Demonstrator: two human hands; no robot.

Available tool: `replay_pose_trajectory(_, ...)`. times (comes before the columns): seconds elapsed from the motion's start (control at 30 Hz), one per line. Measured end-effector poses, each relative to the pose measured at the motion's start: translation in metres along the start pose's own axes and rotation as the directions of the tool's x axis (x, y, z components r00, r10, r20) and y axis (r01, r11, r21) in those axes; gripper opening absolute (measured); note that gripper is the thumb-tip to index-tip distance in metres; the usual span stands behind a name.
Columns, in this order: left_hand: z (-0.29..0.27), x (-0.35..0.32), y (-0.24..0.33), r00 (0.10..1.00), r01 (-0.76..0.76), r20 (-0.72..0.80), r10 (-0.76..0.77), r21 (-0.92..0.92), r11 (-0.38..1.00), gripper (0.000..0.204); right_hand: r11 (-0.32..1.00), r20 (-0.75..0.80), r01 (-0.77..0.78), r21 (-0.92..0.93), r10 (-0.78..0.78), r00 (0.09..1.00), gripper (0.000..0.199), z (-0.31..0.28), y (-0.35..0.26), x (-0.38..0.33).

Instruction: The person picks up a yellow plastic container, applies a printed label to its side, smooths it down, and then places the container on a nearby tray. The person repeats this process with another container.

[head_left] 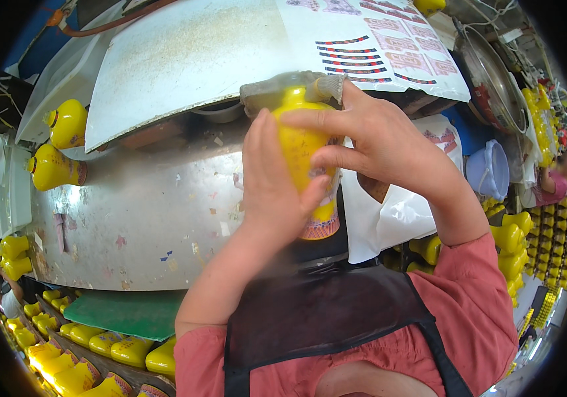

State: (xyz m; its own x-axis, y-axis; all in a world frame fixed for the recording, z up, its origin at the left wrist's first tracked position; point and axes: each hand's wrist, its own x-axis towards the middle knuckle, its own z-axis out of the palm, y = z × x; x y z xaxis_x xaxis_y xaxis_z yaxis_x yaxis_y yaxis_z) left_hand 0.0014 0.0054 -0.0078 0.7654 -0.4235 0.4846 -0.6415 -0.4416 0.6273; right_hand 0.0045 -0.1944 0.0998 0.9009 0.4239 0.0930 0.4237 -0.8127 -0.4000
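A yellow glazed bottle (306, 145) with dark characters and a patterned band at its foot stands tilted between my hands, over the near edge of the metal worktop. Along its left side lie the straight fingers of my left hand (267, 182), the thumb across its front; they grip it. My right hand (369, 135) closes on the other side, index finger and thumb on its front near the shoulder. Behind the bottle's neck is a damp-looking grey cloth (260, 92), with a knitted part touching my right fingers. How the cloth is held is partly hidden.
A white board (197, 49) and printed decal sheets (389, 46) lie beyond the metal worktop (131, 225). Two yellow bottles (55, 167) rest at its left. A lilac bucket (488, 170) and a metal pan (495, 79) stand right. Rows of yellow bottles (131, 351) fill racks nearby.
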Motion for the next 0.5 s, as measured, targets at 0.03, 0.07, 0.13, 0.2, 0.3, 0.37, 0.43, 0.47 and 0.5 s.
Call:
replay_pose_trajectory(0.03,0.0,0.0,0.0,1.0,-0.003,0.001,0.003,0.006,1.0,0.105,1.0,0.003,-0.003,0.008,0.003,1.0,0.058,-0.001,-0.001,0.001)
replay_pose_trajectory(0.07,0.001,0.0,-0.001,1.0,-0.003,0.0,0.003,0.009,1.0,0.105,1.0,-0.01,0.012,0.017,-0.012,1.0,0.059,-0.002,-0.001,0.002)
replay_pose_trajectory(0.13,0.002,0.0,-0.001,1.0,0.01,-0.017,-0.01,-0.018,1.0,0.103,1.0,0.003,-0.007,0.028,0.007,1.0,0.06,-0.003,-0.001,0.001)
replay_pose_trajectory(0.2,0.002,0.0,-0.001,0.999,-0.007,-0.038,0.006,-0.038,0.999,0.098,0.998,0.026,-0.041,0.038,0.04,0.999,0.061,-0.001,0.001,0.0)
replay_pose_trajectory(0.3,0.0,0.002,-0.003,0.997,-0.062,-0.048,0.061,-0.019,0.998,0.089,1.0,-0.075,0.015,0.017,-0.014,0.997,0.057,0.009,0.007,-0.002)
replay_pose_trajectory(0.37,-0.001,0.003,-0.003,0.997,-0.074,-0.018,0.075,0.038,0.996,0.083,0.986,-0.112,-0.06,0.158,0.078,0.991,0.052,0.013,0.016,-0.003)
replay_pose_trajectory(0.43,-0.003,0.003,-0.002,0.999,-0.036,-0.022,0.037,0.01,0.999,0.081,0.757,-0.068,-0.178,0.629,0.281,0.957,0.03,0.014,0.028,-0.003)
replay_pose_trajectory(0.47,-0.003,0.003,-0.001,1.0,-0.018,-0.025,0.018,-0.004,1.0,0.08,0.703,-0.122,-0.253,0.665,0.436,0.891,0.02,0.01,0.037,-0.002)
replay_pose_trajectory(0.5,-0.003,0.003,0.0,1.0,-0.014,-0.028,0.014,-0.006,1.0,0.08,0.515,-0.042,-0.302,0.802,0.553,0.832,0.021,0.001,0.046,-0.003)
